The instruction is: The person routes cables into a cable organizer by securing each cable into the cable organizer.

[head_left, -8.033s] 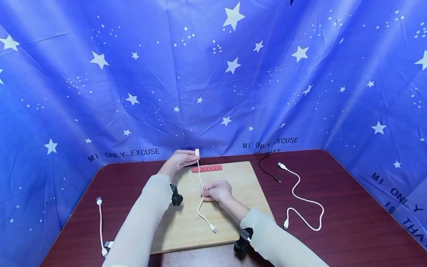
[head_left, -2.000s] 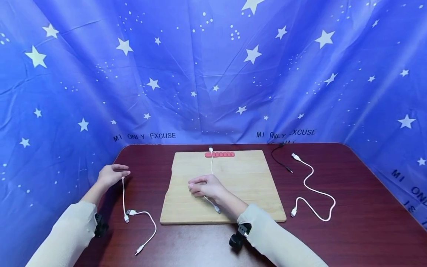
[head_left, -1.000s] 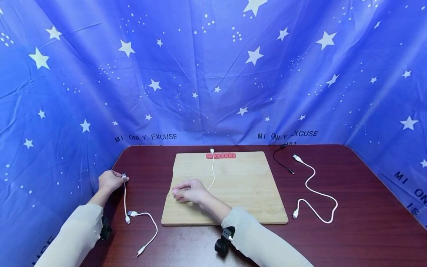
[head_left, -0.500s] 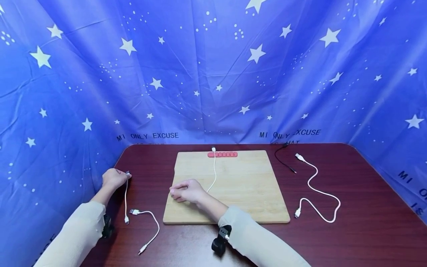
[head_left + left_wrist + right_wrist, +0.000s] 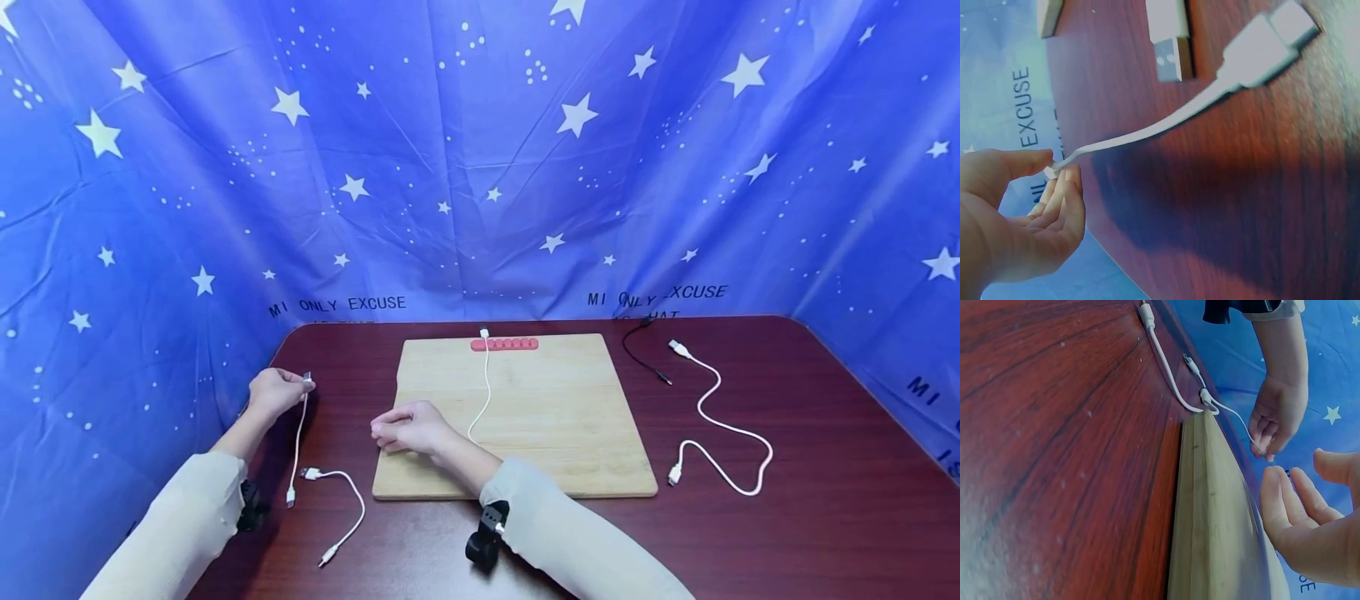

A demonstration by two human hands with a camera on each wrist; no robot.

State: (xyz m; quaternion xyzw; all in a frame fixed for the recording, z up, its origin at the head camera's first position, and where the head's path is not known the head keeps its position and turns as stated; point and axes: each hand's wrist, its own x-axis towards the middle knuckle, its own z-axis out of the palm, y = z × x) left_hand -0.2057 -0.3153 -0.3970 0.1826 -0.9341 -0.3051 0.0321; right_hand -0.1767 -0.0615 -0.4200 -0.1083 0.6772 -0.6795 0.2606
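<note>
At the table's left, my left hand (image 5: 276, 392) pinches one plug of a short white USB cable (image 5: 297, 446) between thumb and fingertips. The cable hangs down from there, and its other plug (image 5: 1266, 47) is large in the left wrist view. My right hand (image 5: 416, 429) hovers over the left edge of the wooden board (image 5: 555, 417). Its thumb and fingers stand apart in the right wrist view, holding nothing. Another white cable (image 5: 487, 392) runs from the left end of a red cable holder (image 5: 517, 343) down the board; its lower end is hidden behind my right arm.
A short curved white cable (image 5: 358, 500) lies left of the board, near the hanging plug. To the right lie a long white cable (image 5: 720, 429) and a thin black cable (image 5: 641, 358). A blue star-printed curtain (image 5: 465, 167) borders the dark red table (image 5: 825, 500).
Earlier both hands held a white cable over the board; it now lies at the red holder. My left hand has since taken the short cable and shifted right. My right hand has moved left.
</note>
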